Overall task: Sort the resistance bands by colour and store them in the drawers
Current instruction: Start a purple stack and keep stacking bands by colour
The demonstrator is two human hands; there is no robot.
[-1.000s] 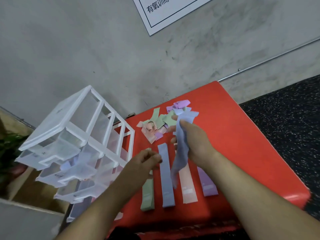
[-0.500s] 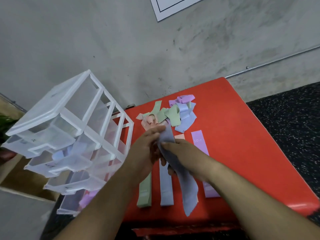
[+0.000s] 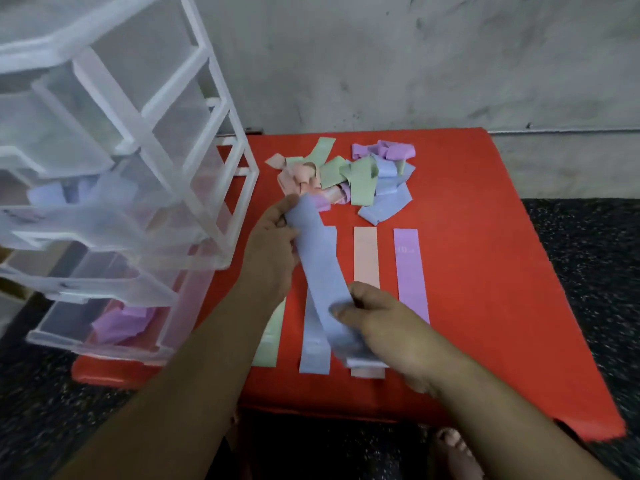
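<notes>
Pulled straighter, blue band [image 3: 323, 271] spans both grips: left hand [image 3: 273, 251] pinches far end, right hand [image 3: 381, 320] near.

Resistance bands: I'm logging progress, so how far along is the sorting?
Done: purple bands lie in the bottom drawer, bluish ones in a higher drawer. In hand: the left hand and right hand hold a blue band between them. Left: the tangled pile and four flat strips on the red mat.

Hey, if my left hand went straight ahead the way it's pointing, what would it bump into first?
Likely the pink bands at the near left of the loose pile, just beyond the left hand, which pinches the blue band. Its height above them is unclear.
</notes>
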